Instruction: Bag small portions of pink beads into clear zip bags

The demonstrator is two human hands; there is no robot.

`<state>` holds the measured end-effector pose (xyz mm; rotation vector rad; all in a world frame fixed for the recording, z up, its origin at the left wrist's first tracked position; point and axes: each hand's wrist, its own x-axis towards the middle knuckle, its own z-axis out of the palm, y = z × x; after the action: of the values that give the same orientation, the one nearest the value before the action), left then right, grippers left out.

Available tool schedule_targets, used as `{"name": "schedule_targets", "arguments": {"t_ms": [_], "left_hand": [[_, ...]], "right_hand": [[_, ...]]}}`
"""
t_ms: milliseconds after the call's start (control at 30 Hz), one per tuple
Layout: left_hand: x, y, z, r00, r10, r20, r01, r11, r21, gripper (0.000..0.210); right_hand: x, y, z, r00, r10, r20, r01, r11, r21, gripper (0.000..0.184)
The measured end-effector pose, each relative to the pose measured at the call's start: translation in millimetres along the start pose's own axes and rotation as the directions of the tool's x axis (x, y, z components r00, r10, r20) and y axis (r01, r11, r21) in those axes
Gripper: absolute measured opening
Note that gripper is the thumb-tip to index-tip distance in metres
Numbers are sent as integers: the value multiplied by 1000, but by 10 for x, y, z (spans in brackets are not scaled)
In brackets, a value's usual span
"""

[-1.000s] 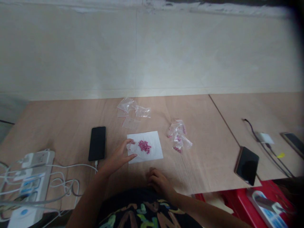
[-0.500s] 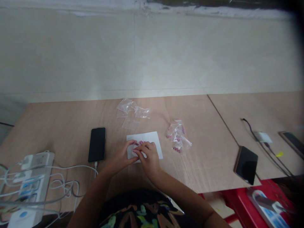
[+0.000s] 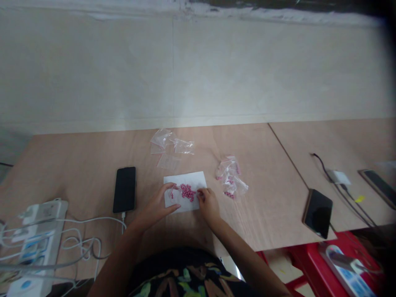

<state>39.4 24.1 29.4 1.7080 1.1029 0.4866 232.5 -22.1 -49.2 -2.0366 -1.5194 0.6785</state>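
Observation:
A heap of small pink beads [image 3: 187,192] lies on a sheet of white paper [image 3: 195,178]. My left hand [image 3: 159,204] rests over the left side of the paper. Its thumb and fingers curve around a small clear zip bag [image 3: 175,198], holding its edge, and a little pink shows inside. At the paper's right edge, just beside the beads, is my right hand [image 3: 209,205]. Its thumb and fingertips are pinched together, and what they hold, if anything, is too small to see.
Clear bags with pink beads [image 3: 231,177] lie right of the paper; flat clear bags [image 3: 168,144] lie behind it. A black phone [image 3: 124,189] on a cable and a power strip [image 3: 46,239] are at left. Another phone [image 3: 318,213] and a charger [image 3: 340,177] are at right.
My right hand has moved right, from the mouth of the bag to the paper's right edge, uncovering the beads. My left hand stays at the bag.

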Motion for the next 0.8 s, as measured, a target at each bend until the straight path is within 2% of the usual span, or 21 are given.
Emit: {"name": "schedule_targets", "arguments": {"t_ms": [200, 333, 433, 533, 633, 700, 800], "left_hand": [[-6, -22, 1, 1000, 12, 11, -12, 1000, 27, 47], [-1, -62, 12, 1000, 10, 1, -10, 999, 52, 46], [13, -114, 47, 1000, 13, -13, -12, 996, 87, 46], [38, -156, 98, 1000, 28, -8, -27, 994, 106, 47], [61, -170, 125, 999, 24, -21, -22, 994, 105, 47], [69, -179, 119, 999, 16, -32, -12, 994, 111, 45], [70, -214, 93, 999, 17, -45, -11, 991, 130, 45]], "right_hand": [[36, -5, 32, 998, -45, 42, 44, 999, 20, 17], [54, -58, -41, 999, -41, 5, 40, 997, 71, 12], [33, -252, -165, 997, -52, -55, 61, 980, 191, 10], [-3, -542, -267, 985, -158, -73, 173, 937, 304, 10], [-27, -720, -294, 966, -253, -54, 256, 910, 327, 11], [-34, -701, -283, 970, -236, -52, 239, 915, 326, 12], [-50, -515, -224, 992, -99, -79, 115, 966, 231, 13]]}}
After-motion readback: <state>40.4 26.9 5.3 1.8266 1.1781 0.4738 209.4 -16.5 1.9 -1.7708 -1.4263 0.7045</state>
